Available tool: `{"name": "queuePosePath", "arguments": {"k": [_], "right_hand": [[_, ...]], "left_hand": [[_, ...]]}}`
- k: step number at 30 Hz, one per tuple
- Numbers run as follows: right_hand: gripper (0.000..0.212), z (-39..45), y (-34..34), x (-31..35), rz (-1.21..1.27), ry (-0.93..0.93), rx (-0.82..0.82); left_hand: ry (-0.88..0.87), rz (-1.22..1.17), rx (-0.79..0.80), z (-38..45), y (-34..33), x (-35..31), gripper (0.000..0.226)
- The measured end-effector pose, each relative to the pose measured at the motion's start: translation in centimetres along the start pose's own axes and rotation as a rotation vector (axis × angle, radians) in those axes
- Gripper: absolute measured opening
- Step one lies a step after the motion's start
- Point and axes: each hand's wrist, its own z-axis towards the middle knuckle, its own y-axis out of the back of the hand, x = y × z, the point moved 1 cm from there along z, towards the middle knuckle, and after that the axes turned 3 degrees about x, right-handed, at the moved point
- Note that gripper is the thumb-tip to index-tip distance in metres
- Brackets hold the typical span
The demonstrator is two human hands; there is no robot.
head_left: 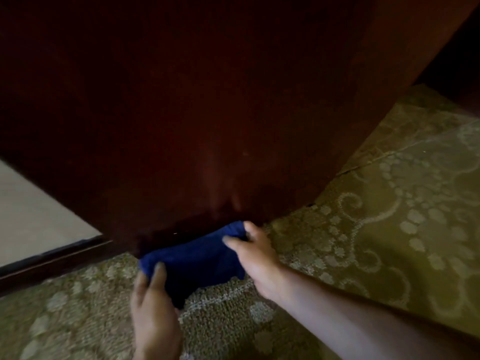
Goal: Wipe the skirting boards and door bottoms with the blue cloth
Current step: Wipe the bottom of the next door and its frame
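Both hands, left hand [153, 315] and right hand [255, 258], pinch the blue cloth [192, 258] against the door [181, 126] bottom; looks mid-wipe, can't tell what's left.

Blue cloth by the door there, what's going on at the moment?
A person is crouched at the dark wooden door with the blue cloth held in both hands against its bottom edge. The left hand grips the cloth's near left corner and the right hand pinches its far right end, so the cloth is stretched along the door bottom, just above the patterned carpet. A skirting board runs off to the left, with no hand on it.
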Motion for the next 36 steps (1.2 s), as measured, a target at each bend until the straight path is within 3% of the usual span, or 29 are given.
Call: {"name": "queuePosePath", "arguments": {"k": [3,7,9,13,18,21,24,27,33,36], "right_hand": [[0.013,0.7,0.0,-0.3,-0.046,-0.100,-0.059],[0.013,-0.7,-0.4,2.5,-0.018,-0.126,0.017],[0.010,-1.0,-0.2,4.1,-0.039,-0.134,0.003],[0.016,-1.2,0.9,5.0,-0.050,-0.170,-0.049],[0.019,0.3,3.1,3.0,0.117,-0.103,-0.092],[0.020,1.9,6.1,1.7,0.207,-0.066,-0.200],[0.026,2.0,8.7,0.9,0.227,-0.060,-0.235],[0.029,1.4,9.0,1.1,0.262,-0.079,-0.154],[0.014,1.2,1.1,0.9,0.145,-0.134,0.065],[0.010,0.4,-0.4,1.3,0.194,-0.169,0.223]], "left_hand": [[0.008,0.015,-0.066,0.2,-0.2,1.1,0.037],[-0.293,0.060,-0.021,-1.7,-1.2,-0.7,0.023],[-0.336,0.061,-0.015,-2.9,-1.5,-1.4,0.021],[-0.365,0.191,0.123,-3.6,-1.9,-2.4,0.015],[-0.459,0.205,0.245,-3.7,-3.9,-0.6,0.017],[-0.343,0.293,0.310,-2.8,-5.2,3.0,0.017],[-0.057,0.253,0.337,-2.3,-5.2,5.0,0.014],[-0.024,0.177,0.246,-2.4,-4.7,5.3,0.018],[-0.223,0.048,-0.234,-1.4,-1.6,1.2,0.013],[-0.249,0.023,-0.304,-1.5,-2.2,-0.4,0.016]]}}
